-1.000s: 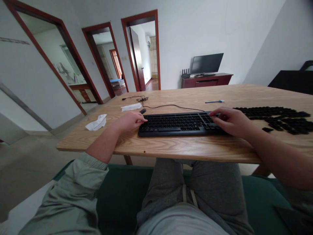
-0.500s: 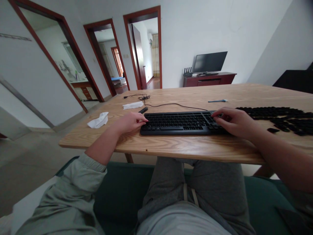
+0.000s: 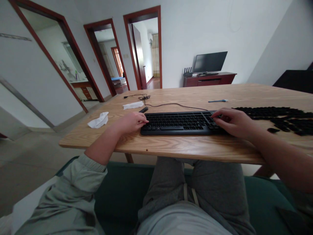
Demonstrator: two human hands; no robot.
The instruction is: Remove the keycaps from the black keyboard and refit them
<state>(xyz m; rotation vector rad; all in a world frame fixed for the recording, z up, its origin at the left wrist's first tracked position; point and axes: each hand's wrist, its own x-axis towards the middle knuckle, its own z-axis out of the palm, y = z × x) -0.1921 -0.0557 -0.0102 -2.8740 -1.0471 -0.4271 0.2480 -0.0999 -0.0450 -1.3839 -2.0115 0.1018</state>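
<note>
A black keyboard (image 3: 173, 122) lies flat across the front of the wooden table (image 3: 127, 143). Many of its keycaps are off; a space bar (image 3: 171, 128) and a few lower-row keys remain. At the keyboard's left end, my left hand (image 3: 133, 122) has thumb and fingertips closed against its edge. My right hand (image 3: 231, 120) hovers over the number pad side, thumb and forefinger brought together; whatever lies between them is too small or hidden. Loose black keycaps (image 3: 271, 112) are spread in rows to the right, with a single keycap (image 3: 273, 130) nearer me.
A black cable (image 3: 176, 104) runs from the keyboard to a coil behind it. Crumpled white tissues (image 3: 99, 120) lie at left, beside a small dark tool (image 3: 143, 110). A blue brush-like stick (image 3: 217, 101) lies farther back. The table's front edge is near my lap.
Almost nothing differs. My right hand has shifted very slightly; the left stays at the keyboard's edge.
</note>
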